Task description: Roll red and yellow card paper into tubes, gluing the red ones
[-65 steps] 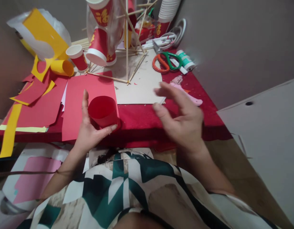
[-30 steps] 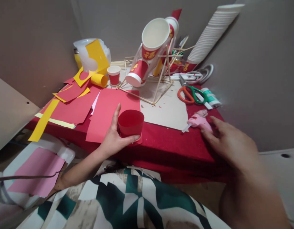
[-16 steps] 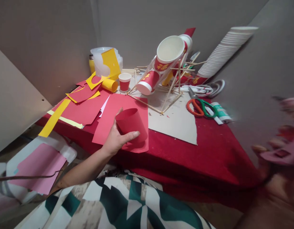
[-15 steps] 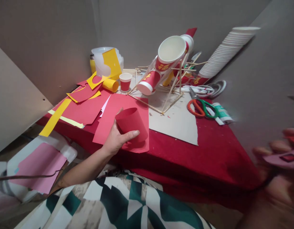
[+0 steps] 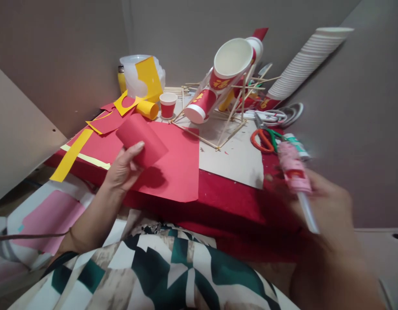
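Observation:
My left hand point(image 5: 123, 168) grips a rolled red paper tube point(image 5: 141, 139), lifted and tilted above a red paper sheet point(image 5: 175, 165) on the red-covered table point(image 5: 231, 202). My right hand point(image 5: 321, 211), blurred at the lower right, holds a pink glue gun point(image 5: 292, 170) with a clear glue stick poking out of its back toward me. The glue gun hovers over the table's right front corner, apart from the tube.
A stick frame carrying red-and-white paper cups point(image 5: 218, 92) stands on a grey board point(image 5: 237, 157). Orange and green scissors point(image 5: 265, 140), a tall leaning stack of cups point(image 5: 307, 60), a small red cup point(image 5: 168, 104), a yellow paper roll point(image 5: 147, 110) and red and yellow paper scraps point(image 5: 89, 142) lie around.
My right hand took the pink glue gun from the table and brought it in front of me. My left hand lifted the red tube off the sheet, leftward, and tipped it on its side.

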Action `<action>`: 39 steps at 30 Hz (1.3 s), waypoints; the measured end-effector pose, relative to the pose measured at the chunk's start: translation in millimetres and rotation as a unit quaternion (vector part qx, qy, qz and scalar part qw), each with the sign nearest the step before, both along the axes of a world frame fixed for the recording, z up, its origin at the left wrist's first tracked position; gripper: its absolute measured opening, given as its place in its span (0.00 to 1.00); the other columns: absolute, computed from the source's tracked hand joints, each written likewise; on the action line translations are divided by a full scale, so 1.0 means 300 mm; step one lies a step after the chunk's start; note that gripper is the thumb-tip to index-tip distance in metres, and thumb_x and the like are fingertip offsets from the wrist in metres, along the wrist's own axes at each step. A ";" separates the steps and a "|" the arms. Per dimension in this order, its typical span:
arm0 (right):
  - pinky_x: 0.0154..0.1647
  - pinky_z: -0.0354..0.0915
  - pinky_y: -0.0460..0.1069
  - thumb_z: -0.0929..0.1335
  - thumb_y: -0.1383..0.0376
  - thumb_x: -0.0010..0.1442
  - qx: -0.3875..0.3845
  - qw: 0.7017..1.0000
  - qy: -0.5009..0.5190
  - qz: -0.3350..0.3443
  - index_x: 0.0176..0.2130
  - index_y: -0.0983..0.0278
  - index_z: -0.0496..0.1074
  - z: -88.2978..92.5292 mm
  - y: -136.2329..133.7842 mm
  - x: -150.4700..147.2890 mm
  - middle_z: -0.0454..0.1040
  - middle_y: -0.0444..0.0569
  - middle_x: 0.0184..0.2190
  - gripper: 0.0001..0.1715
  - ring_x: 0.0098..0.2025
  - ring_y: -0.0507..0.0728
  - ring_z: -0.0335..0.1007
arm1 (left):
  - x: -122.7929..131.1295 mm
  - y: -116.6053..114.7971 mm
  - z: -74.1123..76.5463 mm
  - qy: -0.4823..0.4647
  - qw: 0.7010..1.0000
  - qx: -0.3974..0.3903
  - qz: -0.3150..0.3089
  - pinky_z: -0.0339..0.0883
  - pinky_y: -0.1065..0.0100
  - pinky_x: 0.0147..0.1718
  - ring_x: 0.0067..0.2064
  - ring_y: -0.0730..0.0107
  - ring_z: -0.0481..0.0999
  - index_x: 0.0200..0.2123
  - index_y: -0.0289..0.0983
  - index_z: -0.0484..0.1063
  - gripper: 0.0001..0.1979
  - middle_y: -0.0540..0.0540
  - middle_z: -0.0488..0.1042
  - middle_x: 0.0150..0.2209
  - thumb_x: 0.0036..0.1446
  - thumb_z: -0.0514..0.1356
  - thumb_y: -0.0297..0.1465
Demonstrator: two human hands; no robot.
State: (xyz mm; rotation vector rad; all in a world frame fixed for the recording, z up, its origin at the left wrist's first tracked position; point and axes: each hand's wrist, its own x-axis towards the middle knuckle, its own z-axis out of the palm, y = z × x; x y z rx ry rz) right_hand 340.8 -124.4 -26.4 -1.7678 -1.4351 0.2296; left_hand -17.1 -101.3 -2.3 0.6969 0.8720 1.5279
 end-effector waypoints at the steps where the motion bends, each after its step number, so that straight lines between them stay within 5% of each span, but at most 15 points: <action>1: 0.30 0.59 0.49 0.73 0.52 0.46 -0.037 0.999 -0.025 -0.012 0.37 0.63 0.79 0.005 0.015 0.014 0.70 0.45 0.23 0.21 0.27 0.55 0.63 | -0.023 0.011 0.011 0.009 1.000 0.008 0.012 0.77 0.67 0.49 0.49 0.61 0.81 0.40 0.37 0.73 0.19 0.47 0.81 0.40 0.46 0.73 0.35; 6: 0.31 0.55 0.50 0.69 0.55 0.56 -0.193 0.959 -0.205 -0.022 0.41 0.64 0.78 0.035 0.089 0.039 0.79 0.56 0.37 0.18 0.33 0.58 0.68 | -0.156 0.093 0.054 0.045 0.996 0.000 0.072 0.80 0.63 0.45 0.45 0.62 0.81 0.42 0.37 0.74 0.19 0.47 0.80 0.40 0.47 0.73 0.33; 11: 0.34 0.58 0.52 0.65 0.51 0.65 -0.258 0.924 -0.279 -0.026 0.51 0.64 0.76 0.036 0.114 0.071 0.79 0.63 0.49 0.25 0.43 0.65 0.73 | -0.283 0.162 0.069 0.072 0.991 0.003 0.112 0.80 0.67 0.40 0.40 0.65 0.80 0.37 0.36 0.75 0.14 0.45 0.80 0.36 0.46 0.72 0.29; 21: 0.49 0.71 0.62 0.62 0.52 0.62 -0.294 0.918 -0.261 -0.046 0.63 0.72 0.69 -0.021 0.111 0.164 0.75 0.72 0.55 0.38 0.55 0.75 0.74 | -0.314 0.220 0.058 0.105 0.994 -0.011 -0.026 0.80 0.63 0.36 0.36 0.63 0.81 0.41 0.35 0.74 0.20 0.44 0.81 0.38 0.44 0.73 0.33; 24: 0.55 0.69 0.67 0.61 0.45 0.59 -0.230 0.942 -0.241 -0.042 0.63 0.73 0.69 0.000 0.080 0.149 0.74 0.72 0.57 0.45 0.59 0.78 0.70 | -0.297 0.240 0.052 0.134 0.990 0.025 -0.032 0.79 0.65 0.38 0.39 0.63 0.81 0.43 0.36 0.73 0.25 0.44 0.81 0.42 0.41 0.75 0.32; 29: 0.53 0.72 0.65 0.66 0.44 0.54 -0.047 0.995 -0.041 0.072 0.52 0.64 0.77 0.066 0.057 -0.019 0.80 0.62 0.51 0.36 0.49 0.70 0.78 | -0.207 0.243 0.047 0.257 0.961 0.104 -0.007 0.76 0.61 0.46 0.48 0.56 0.79 0.50 0.36 0.71 0.36 0.41 0.79 0.48 0.37 0.78 0.34; 33: 0.51 0.74 0.59 0.70 0.50 0.59 -0.040 0.953 0.123 0.275 0.55 0.60 0.75 0.108 0.109 -0.249 0.80 0.55 0.50 0.28 0.47 0.62 0.79 | -0.094 0.217 0.068 0.356 0.914 0.188 -0.050 0.69 0.53 0.58 0.58 0.51 0.75 0.60 0.39 0.66 0.42 0.39 0.77 0.53 0.42 0.77 0.36; 39: 0.52 0.75 0.57 0.76 0.60 0.54 -0.017 0.887 0.193 0.420 0.72 0.51 0.52 0.095 0.221 -0.488 0.66 0.55 0.67 0.54 0.60 0.63 0.72 | 0.014 0.198 0.074 0.370 0.878 0.281 -0.117 0.65 0.54 0.62 0.64 0.51 0.70 0.68 0.44 0.59 0.47 0.38 0.68 0.65 0.47 0.75 0.35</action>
